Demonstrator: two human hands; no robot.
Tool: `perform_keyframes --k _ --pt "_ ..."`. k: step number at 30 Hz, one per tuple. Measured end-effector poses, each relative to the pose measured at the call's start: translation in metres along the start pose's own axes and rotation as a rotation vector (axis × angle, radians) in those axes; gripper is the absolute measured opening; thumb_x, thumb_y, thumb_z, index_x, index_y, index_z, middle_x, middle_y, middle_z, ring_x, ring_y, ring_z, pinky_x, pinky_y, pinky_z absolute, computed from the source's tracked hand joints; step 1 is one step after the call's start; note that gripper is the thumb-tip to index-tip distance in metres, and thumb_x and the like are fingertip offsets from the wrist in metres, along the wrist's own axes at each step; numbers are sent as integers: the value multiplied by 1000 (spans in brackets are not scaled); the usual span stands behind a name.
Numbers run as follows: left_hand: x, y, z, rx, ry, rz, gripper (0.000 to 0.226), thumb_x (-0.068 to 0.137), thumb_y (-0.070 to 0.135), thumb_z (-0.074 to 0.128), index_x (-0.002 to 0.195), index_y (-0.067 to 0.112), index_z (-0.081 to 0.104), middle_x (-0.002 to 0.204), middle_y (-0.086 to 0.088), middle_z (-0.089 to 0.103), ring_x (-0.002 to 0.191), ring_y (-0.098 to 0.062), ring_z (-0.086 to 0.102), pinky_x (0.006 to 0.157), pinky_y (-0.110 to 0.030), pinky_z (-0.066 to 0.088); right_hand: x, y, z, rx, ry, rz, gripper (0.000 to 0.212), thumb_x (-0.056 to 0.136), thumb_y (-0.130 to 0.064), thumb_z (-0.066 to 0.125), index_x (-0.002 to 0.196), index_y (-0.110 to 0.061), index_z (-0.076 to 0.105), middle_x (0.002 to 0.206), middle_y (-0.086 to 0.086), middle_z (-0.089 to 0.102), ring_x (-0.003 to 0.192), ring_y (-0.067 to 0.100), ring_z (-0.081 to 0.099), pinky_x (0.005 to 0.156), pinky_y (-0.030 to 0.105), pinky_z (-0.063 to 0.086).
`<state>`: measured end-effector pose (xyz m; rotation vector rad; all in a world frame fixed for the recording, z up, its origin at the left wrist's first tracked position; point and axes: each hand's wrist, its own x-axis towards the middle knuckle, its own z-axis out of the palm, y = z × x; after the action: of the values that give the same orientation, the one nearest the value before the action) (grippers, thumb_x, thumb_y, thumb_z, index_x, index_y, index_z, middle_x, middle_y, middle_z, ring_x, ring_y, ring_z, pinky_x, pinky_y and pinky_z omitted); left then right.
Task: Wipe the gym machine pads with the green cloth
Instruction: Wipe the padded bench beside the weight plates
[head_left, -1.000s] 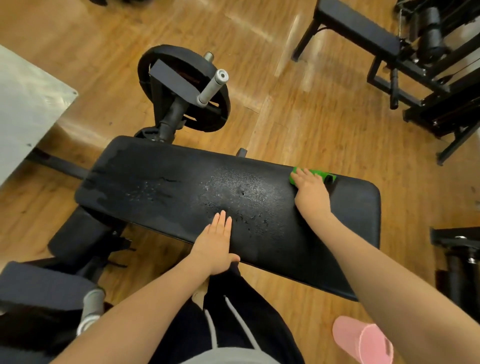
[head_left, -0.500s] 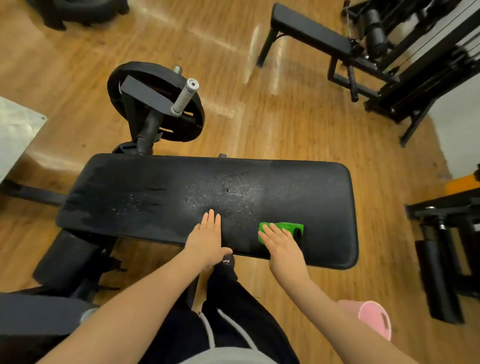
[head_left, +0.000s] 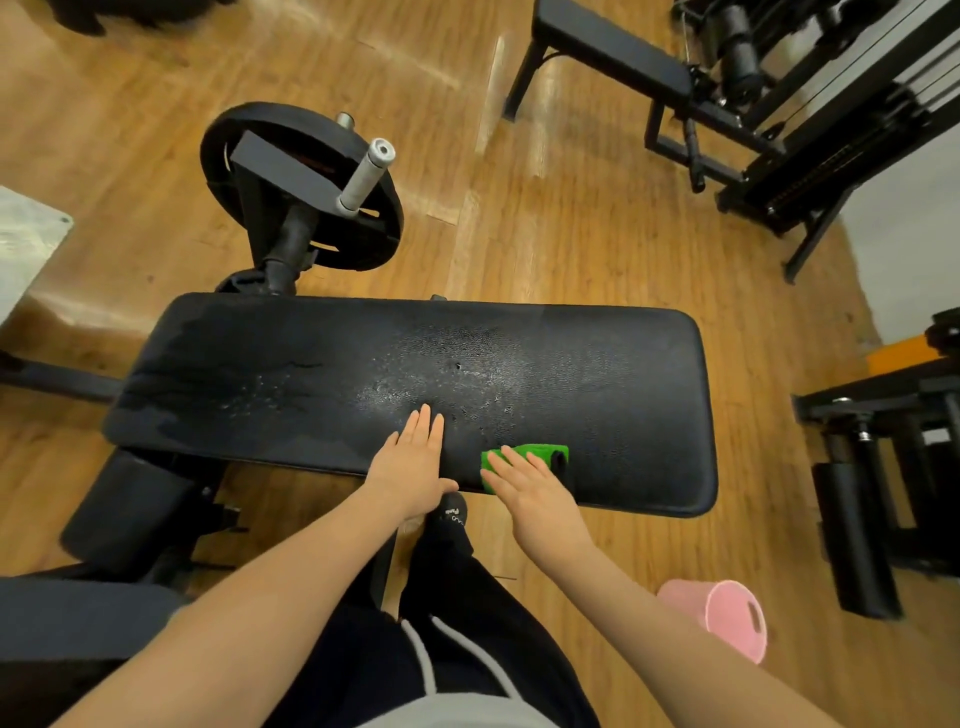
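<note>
A long black bench pad (head_left: 291, 374) lies across the middle of the view, worn and speckled in its centre. The folded green cloth (head_left: 543, 453) sits on the pad near its front edge, right of centre. My right hand (head_left: 530, 491) lies flat on the cloth with straight fingers, pressing it onto the pad and covering its near part. My left hand (head_left: 415, 465) rests flat on the pad just to the left, fingers straight and together, holding nothing.
A black weight plate (head_left: 306, 182) with a grey handle (head_left: 366, 176) stands behind the pad. Another bench and cable machine (head_left: 727, 88) fill the back right, a black frame (head_left: 883, 467) the right. A pink slipper (head_left: 727, 618) lies on the wooden floor. A dark seat (head_left: 78, 613) is at lower left.
My right hand slid the green cloth from the pad's far right edge toward me to the front edge, then slightly left. My left hand stayed flat on the pad.
</note>
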<state>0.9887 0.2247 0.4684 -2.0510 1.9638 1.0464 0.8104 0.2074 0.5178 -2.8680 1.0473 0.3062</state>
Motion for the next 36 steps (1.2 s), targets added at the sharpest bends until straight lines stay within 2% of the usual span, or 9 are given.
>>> perform_keyframes --k 7,9,12,15,19,21,27,32,36 --pt "0 1 4 12 14 -11 90 99 48 45 151 4 -13 160 -16 -16 149 -26 -10 119 -39 9 -11 28 -6 -35 -63 -59 74 35 6 84 104 -18 72 113 0 68 109 20 62 96 36 34" --pt "0 2 5 2 20 -13 89 99 46 46 151 4 -13 160 -16 -17 149 -27 -10 119 -38 9 6 33 -15 -8 -46 -25 71 43 12 81 109 -12 69 117 5 66 114 26 59 99 40 30" --pt "1 2 5 -14 27 -17 90 98 45 47 151 4 -13 160 -16 -17 149 -26 -11 120 -38 8 53 58 -35 117 -1 93 62 65 23 58 121 -1 60 130 16 56 127 36 45 109 41 19" --pt "1 2 6 -7 32 -24 89 99 45 46 151 5 -14 159 -16 -17 148 -26 -12 120 -38 7 105 90 -53 94 88 143 57 65 27 49 116 5 61 125 23 57 123 43 47 107 50 30" --pt "1 2 8 -4 28 -27 88 99 45 44 151 5 -15 159 -16 -18 148 -26 -12 120 -37 6 159 127 -62 33 -55 274 50 76 14 42 120 -4 58 121 16 56 115 37 47 94 39 36" --pt "1 0 9 -8 29 -32 88 99 45 44 151 6 -15 159 -15 -18 148 -26 -13 120 -37 5 169 126 -58 25 -95 316 46 76 11 44 117 -6 58 118 14 55 112 35 47 93 37 36" --pt "-1 1 9 -9 23 -33 89 99 46 45 151 5 -15 159 -16 -18 148 -27 -13 120 -37 6 128 83 -35 -15 -99 160 56 82 6 45 136 -10 44 149 7 34 140 22 24 112 35 12" --pt "-1 1 9 -12 29 -35 88 100 45 44 151 5 -15 159 -16 -18 148 -27 -13 120 -37 6 71 41 -22 19 -187 59 62 87 2 44 145 -13 29 155 3 20 144 18 12 116 34 3" --pt "0 1 9 -30 36 -35 86 100 42 44 151 5 -14 159 -15 -19 148 -26 -13 119 -37 5 32 24 -11 109 -196 38 60 84 8 49 141 -8 38 151 8 29 142 25 20 110 34 -5"
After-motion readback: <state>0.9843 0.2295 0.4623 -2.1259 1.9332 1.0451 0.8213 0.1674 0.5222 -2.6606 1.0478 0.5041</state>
